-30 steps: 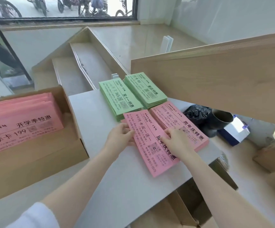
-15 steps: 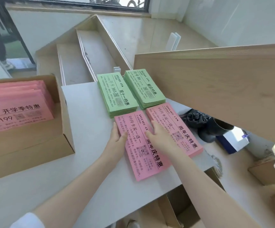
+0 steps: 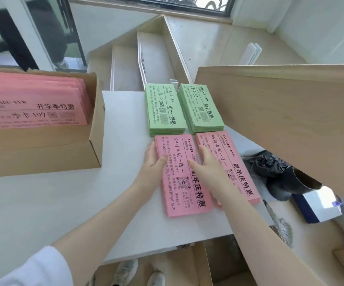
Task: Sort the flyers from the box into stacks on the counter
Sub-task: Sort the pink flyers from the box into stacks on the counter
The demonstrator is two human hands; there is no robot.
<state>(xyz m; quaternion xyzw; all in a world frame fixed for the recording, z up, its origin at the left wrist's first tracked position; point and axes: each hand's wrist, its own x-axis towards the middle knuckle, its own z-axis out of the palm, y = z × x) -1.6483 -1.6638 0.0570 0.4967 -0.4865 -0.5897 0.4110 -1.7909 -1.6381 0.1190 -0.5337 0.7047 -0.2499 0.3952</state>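
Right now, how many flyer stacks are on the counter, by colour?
Green stacks: 2, left green stack and right green stack
Pink stacks: 2, left pink stack and right pink stack
Total: 4

Wooden panel (image 3: 286, 112) leaning at right. Under its lower edge: crumpled black plastic bag (image 3: 268, 164), dark tube (image 3: 297, 180) beside bag, blue-and-white box (image 3: 317, 205) below tube. Behind panel: white slats (image 3: 252, 51) standing on floor. Far below panel: white sneakers (image 3: 138, 273).
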